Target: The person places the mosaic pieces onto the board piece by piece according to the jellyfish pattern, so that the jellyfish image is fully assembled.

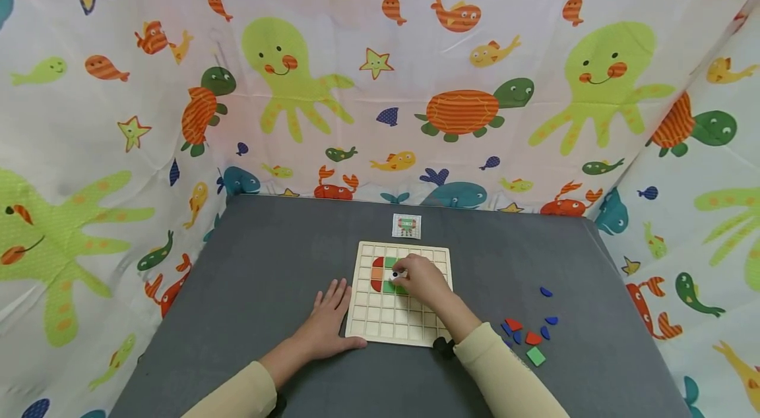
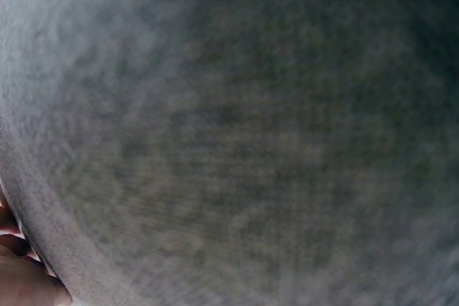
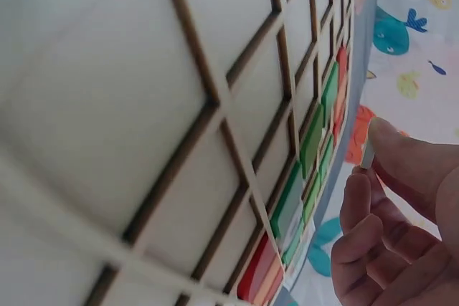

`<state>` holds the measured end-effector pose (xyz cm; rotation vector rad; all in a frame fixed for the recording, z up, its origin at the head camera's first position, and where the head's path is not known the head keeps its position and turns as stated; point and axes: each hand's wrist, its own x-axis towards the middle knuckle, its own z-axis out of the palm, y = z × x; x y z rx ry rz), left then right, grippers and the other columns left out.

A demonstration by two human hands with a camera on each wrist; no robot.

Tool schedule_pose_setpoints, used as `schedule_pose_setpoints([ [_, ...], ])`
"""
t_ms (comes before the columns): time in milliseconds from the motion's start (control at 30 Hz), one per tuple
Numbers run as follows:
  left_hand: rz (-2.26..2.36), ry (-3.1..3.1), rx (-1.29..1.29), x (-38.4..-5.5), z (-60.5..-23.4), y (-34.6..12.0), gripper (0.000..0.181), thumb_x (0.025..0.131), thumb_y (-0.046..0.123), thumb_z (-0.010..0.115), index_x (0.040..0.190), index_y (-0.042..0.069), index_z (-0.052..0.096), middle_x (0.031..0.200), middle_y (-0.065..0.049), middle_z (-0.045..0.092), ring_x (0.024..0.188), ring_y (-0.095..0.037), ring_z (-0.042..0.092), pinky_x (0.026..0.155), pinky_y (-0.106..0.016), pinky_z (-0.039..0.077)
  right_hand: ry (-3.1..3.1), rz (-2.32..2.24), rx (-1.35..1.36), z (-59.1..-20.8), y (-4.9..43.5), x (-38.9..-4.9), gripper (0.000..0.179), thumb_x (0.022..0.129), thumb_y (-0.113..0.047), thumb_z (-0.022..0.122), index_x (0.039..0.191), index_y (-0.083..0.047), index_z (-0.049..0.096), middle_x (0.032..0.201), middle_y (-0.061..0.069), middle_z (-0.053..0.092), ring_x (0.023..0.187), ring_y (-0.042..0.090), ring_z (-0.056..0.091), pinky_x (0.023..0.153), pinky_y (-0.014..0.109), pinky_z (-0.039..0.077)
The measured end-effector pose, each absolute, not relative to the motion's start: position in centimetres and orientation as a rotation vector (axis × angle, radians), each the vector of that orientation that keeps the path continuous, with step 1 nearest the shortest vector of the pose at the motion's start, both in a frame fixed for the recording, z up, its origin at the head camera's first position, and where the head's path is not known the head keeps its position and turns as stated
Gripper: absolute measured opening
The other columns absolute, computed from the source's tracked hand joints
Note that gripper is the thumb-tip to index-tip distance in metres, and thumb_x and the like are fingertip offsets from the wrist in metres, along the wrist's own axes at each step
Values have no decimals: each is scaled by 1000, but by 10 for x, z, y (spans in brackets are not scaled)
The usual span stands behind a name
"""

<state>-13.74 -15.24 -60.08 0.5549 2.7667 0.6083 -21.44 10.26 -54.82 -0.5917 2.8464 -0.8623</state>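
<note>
Gray table [image 1: 249,273], gridded board [image 1: 392,326], right hand [image 1: 424,279] pinching tile [image 3: 368,156]

Wooden board [image 1: 392,319], smooth; tabletop [image 1: 267,260] seemingly matt cloth.

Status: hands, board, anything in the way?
Right hand pinches small tile over board. Left hand rests at board's left edge. Loose pieces right of board, near right sleeve.

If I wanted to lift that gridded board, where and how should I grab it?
Probably grip the board by its left and right edges, coming in from both sides and keeping it level: it lies flat, and colored tiles sit in some of its cells.
</note>
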Motion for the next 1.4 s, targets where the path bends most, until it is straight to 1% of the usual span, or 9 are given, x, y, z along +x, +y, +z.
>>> schedule_pose_setpoints([
  [167, 609, 2773, 555, -137, -600, -152, 120, 79, 80, 63, 160, 1, 21, 169, -19, 11, 156, -39, 5, 119, -66, 14, 2856, -829, -548, -553, 93, -218, 21, 89, -20, 79, 107, -11, 78, 100, 5, 70, 90, 22, 68, 77, 41, 56],
  [433, 607, 2776, 552, -137, -599, -152, 120, 79, 79, 63, 160, 1, 21, 168, -19, 12, 156, -39, 6, 120, -66, 14, 2875, -803, -477, -562, 86, -223, 19, 88, -21, 80, 104, -12, 79, 97, 5, 70, 89, 19, 66, 79, 39, 55],
  [567, 600, 2775, 555, -138, -598, -152, 120, 80, 79, 63, 160, 1, 21, 168, -19, 12, 156, -39, 6, 120, -66, 14, 2869, -798, -456, -564, 84, -225, 17, 88, -17, 79, 105, -13, 79, 97, 4, 70, 87, 17, 64, 76, 38, 55],
  [733, 587, 2778, 548, -138, -598, -151, 120, 79, 79, 64, 160, 2, 21, 169, -19, 12, 156, -39, 6, 120, -65, 15, 2872, -782, -441, -566, 81, -226, 18, 91, -15, 76, 109, -14, 79, 100, 4, 68, 90, 18, 65, 77, 38, 55],
  [867, 590, 2772, 539, -137, -597, -151, 120, 79, 78, 65, 160, 1, 22, 168, -19, 13, 156, -39, 6, 120, -66, 15, 2873, -760, -438, -565, 80, -225, 19, 92, -15, 75, 110, -15, 79, 103, 5, 68, 93, 19, 65, 77, 39, 55],
  [1067, 604, 2776, 538, -137, -595, -151, 120, 79, 78, 64, 160, 1, 22, 168, -19, 13, 156, -39, 6, 120, -65, 14, 2885, -749, -428, -563, 80, -224, 21, 92, -17, 75, 113, -17, 79, 106, 4, 64, 94, 20, 66, 75, 38, 56],
  [1267, 610, 2770, 535, -137, -596, -151, 120, 79, 79, 64, 160, 1, 22, 169, -18, 12, 157, -38, 5, 120, -65, 14, 2913, -800, -449, -557, 83, -220, 20, 91, -14, 76, 111, -14, 78, 102, 4, 67, 95, 21, 67, 80, 40, 56],
  [1333, 615, 2766, 531, -137, -597, -151, 120, 79, 79, 64, 160, 1, 21, 169, -19, 12, 157, -38, 5, 120, -65, 14, 2930, -822, -460, -554, 85, -216, 19, 91, -14, 75, 110, -13, 79, 101, 5, 68, 94, 22, 67, 78, 40, 57],
  [1400, 612, 2762, 529, -137, -599, -151, 121, 79, 79, 64, 161, 2, 21, 169, -18, 11, 157, -38, 5, 120, -65, 13, 2939, -839, -466, -550, 88, -211, 19, 91, -13, 75, 109, -13, 79, 100, 5, 69, 91, 21, 68, 74, 39, 56],
])
